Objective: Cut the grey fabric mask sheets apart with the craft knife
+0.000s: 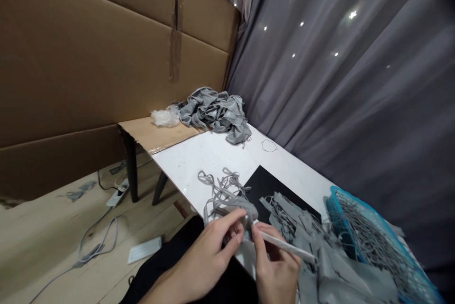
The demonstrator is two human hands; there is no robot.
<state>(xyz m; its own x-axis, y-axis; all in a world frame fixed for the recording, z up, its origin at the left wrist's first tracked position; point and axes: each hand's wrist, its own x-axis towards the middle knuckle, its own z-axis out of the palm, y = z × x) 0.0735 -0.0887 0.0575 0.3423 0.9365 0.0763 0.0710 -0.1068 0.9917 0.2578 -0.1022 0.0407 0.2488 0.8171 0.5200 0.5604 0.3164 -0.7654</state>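
My left hand (216, 249) is closed, with thumb and fingers bent at the near end of a grey fabric piece (245, 207). Long thin grey straps (218, 188) trail from that fabric over the white tabletop. Just to the right, my right hand (277, 263) pinches a narrow, flat, pale strip (287, 246); its exact kind is unclear. The strip points from the fingertips toward the lower right. The two hands almost meet, and they partly hide the fabric between them. Beside the right hand lies a heap of grey fabric pieces and cords (305, 233), partly over a black mat (265, 190).
A blue plastic basket (336, 195) full of grey cords stands at the right. Crumpled grey fabric (216, 112) and a clear plastic bag (166, 116) lie at the far end. Cardboard (106, 48) walls the left; a grey curtain (337, 90) hangs right. A power strip (118, 193) lies on the floor.
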